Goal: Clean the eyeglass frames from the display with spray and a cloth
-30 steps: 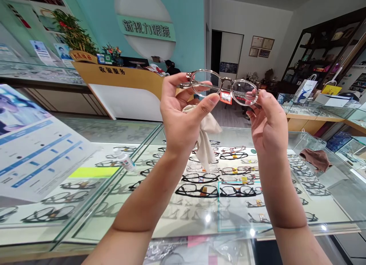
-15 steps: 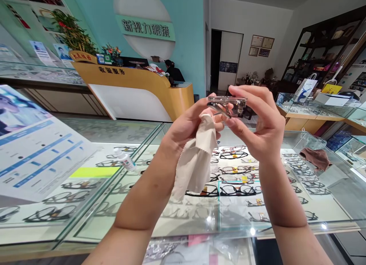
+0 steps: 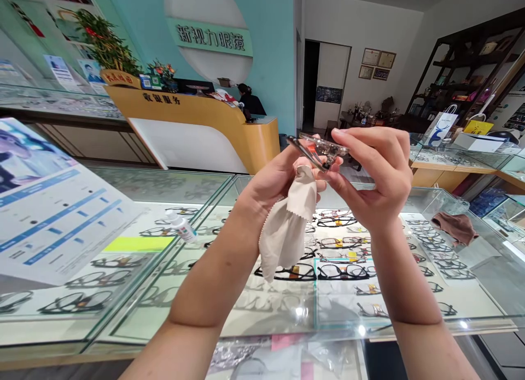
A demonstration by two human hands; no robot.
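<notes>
A pair of clear-framed glasses is held up in front of me, tilted edge-on. My right hand grips the frame from the right, fingers curled over its top. A beige cleaning cloth hangs from my left hand, which pinches it against the glasses from below and the left. Both hands hover above a glass display counter filled with rows of spectacle frames.
A small white bottle lies on the counter to the left, next to a printed poster. A brown cloth lies on the counter at right. A person sits behind the orange reception desk further back.
The glasses went from held wide and facing me to turned edge-on. My left hand brought the cloth up against the frame, and both hands drew close together.
</notes>
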